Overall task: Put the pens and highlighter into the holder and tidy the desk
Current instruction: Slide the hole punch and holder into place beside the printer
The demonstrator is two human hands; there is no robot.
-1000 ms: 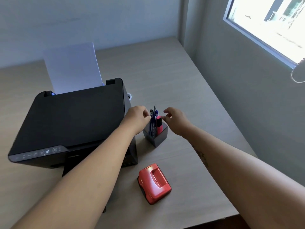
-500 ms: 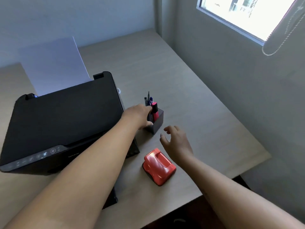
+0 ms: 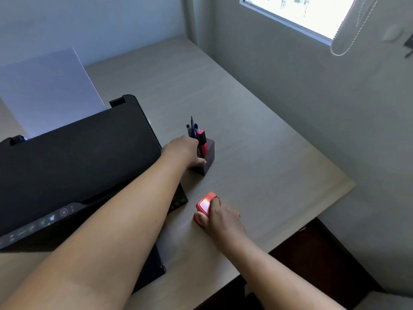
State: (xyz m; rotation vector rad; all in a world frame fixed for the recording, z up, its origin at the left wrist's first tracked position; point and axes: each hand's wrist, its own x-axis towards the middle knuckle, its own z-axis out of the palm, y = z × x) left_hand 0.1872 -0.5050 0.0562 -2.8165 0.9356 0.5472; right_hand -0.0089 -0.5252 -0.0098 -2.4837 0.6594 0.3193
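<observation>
A small dark square holder stands on the wooden desk, just right of the printer. Dark and blue pens and a red highlighter stick up out of it. My left hand wraps the holder's near left side, thumb along its front. Closer to the desk's front edge lies a red hole punch. My right hand lies over its top, fingers curled around it and the thumb on its left side.
A black printer with a white sheet standing in its rear tray fills the left of the desk. The grey wall runs along the desk's right edge under a bright window. The desk's front edge is near the hole punch.
My right hand left the holder, moved back toward me and closed over the red hole punch. My left hand went from the pen tops to gripping the holder's side. The view shifted right.
</observation>
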